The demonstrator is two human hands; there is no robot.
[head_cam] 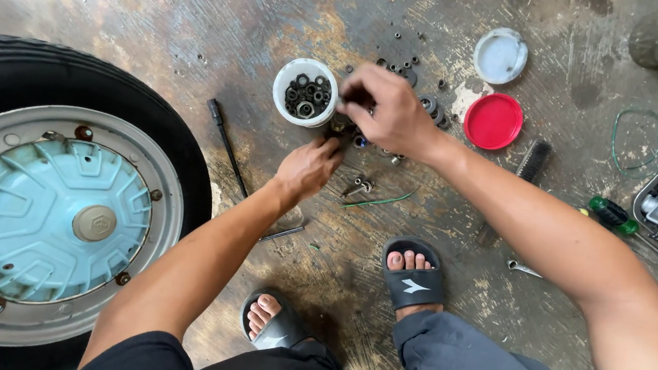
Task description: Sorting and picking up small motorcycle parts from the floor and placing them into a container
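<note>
Down on the stained concrete floor (491, 315) where I squat, a black rubber tyre with a grey steel rim and pale blue hubcap (48, 218) lies flat at my left, well apart from my hands. Beyond them, a round red plastic lid (493, 121) and a round white plastic lid (500, 56) lie beside each other, set off to the right so their containers stay open. Nearer, a small white plastic tub filled with dark metal nuts and washers (305, 91) stands upright, mouth up, just beside both hands so I can drop parts in. My right hand (389, 111) hovers over the loose scatter of small nuts and bolts (401, 64) next to the tub, fingers drawn together as if pinching one, though what they hold is hidden. My left hand (308, 168) rests low below the tub, fingers curled toward the floor; I cannot tell whether it grips anything.
</note>
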